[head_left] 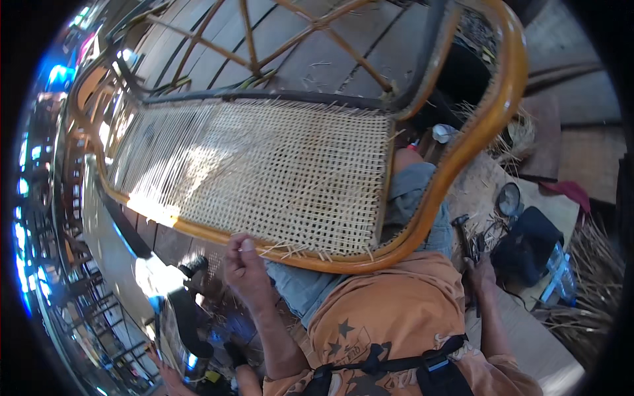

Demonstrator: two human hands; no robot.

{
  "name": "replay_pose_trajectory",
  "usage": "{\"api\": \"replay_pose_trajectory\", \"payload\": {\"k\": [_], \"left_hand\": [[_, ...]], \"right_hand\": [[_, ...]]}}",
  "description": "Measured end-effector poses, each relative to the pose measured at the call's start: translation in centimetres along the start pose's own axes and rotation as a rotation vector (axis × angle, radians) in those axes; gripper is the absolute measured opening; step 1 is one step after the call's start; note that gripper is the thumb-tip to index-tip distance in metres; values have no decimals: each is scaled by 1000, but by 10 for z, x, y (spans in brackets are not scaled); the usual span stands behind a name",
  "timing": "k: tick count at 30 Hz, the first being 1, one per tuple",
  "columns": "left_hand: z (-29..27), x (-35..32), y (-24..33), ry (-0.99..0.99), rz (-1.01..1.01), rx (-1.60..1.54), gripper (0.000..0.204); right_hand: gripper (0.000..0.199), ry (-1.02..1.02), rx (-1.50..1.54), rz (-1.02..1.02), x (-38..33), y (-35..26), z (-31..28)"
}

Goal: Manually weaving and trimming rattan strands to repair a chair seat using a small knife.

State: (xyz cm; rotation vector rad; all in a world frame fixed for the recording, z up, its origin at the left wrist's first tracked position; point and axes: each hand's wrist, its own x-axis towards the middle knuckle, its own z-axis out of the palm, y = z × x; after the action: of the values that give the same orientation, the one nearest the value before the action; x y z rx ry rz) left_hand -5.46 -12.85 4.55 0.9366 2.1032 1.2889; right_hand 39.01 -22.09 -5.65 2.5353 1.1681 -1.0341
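Observation:
Across my lap lies a bent rattan chair frame (496, 125) with a woven cane seat panel (297, 171). The open weave is dense at the right, while mostly parallel strands show at the far left. My left hand (246, 267) is at the near rail, its thumb and fingers pinched together; whatever they hold is too small to make out. Loose strand ends stick out along the rail beside it. At my right side, my right hand (482, 274) is closed around a dark metal hand tool (470, 245), whose exact kind is unclear.
A round tin (509, 198), a dark bag (528, 244) and a clear plastic bottle (563, 277) lie to the right. Beyond them is a heap of cane strips (594, 284). Another person's hand (168, 373) shows at the lower left, near a dark curved frame piece (188, 323).

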Motion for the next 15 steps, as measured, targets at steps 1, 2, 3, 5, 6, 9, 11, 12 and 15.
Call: {"api": "replay_pose_trajectory", "payload": {"k": [1, 2, 3, 5, 6, 9, 11, 12, 15], "left_hand": [[9, -2, 21, 28, -30, -89, 12], [12, -2, 30, 19, -22, -84, 12], [17, 0, 36, 3, 43, -29, 12], [31, 9, 39, -116, 159, 150, 13], [46, 12, 40, -136, 167, 150, 13], [98, 21, 41, -416, 350, 282, 16], [130, 21, 43, -573, 98, 203, 20], [144, 22, 41, -595, 107, 205, 20], [182, 20, 36, -664, -67, 165, 25]], "right_hand": [[59, -25, -33, 66, -7, -1, 4], [59, -28, -21, 72, -9, 1, 8], [60, -7, -135, 94, -13, 2, 13], [61, -44, -251, 108, -20, 5, 11], [61, -45, -239, 126, -19, 12, 9], [54, -42, -256, 21, -14, 18, 3], [45, -92, -203, -56, 0, 2, -13], [39, -73, -93, -105, 13, -5, -19], [28, 218, 215, -344, 67, -27, -27]]}}
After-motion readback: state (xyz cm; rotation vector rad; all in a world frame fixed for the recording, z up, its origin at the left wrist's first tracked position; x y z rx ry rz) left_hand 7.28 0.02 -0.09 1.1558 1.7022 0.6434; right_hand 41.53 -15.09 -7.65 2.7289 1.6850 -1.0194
